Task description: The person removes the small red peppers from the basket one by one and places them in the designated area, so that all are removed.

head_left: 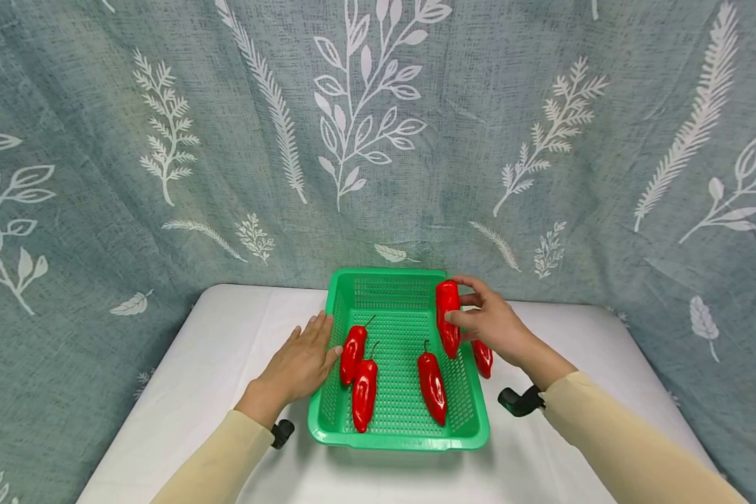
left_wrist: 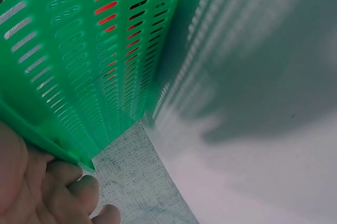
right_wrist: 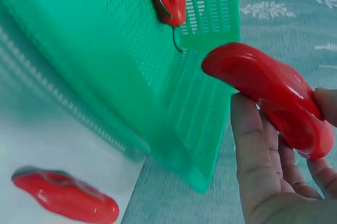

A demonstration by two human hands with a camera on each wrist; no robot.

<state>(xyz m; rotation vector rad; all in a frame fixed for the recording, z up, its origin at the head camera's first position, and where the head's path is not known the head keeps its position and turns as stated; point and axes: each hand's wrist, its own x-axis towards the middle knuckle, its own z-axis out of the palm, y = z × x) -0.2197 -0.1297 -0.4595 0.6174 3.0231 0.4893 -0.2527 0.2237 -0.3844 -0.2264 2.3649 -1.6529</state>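
A green plastic basket (head_left: pixel 409 442) with slotted walls stands on the white table. Two red peppers, a rear one (head_left: pixel 353 353) and a front one (head_left: pixel 365 395), lie in its left part, and another pepper (head_left: pixel 432 386) lies right of its middle. My right hand (head_left: pixel 494 323) grips a red pepper (right_wrist: pixel 274 95) between thumb and fingers, over the basket's right wall. Outside that wall, a further pepper (head_left: pixel 482 358) rests on the table, partly hidden by the basket and hand. My left hand (head_left: pixel 305 360) lies with fingers extended along the basket's left rim.
The white tabletop (head_left: pixel 227 350) spreads to both sides of the basket. Behind it hangs a grey-green curtain (head_left: pixel 378 231) with white leaf prints. A black wrist camera mount (head_left: pixel 521 401) sits on the right wrist, and another (head_left: pixel 283 433) on the left.
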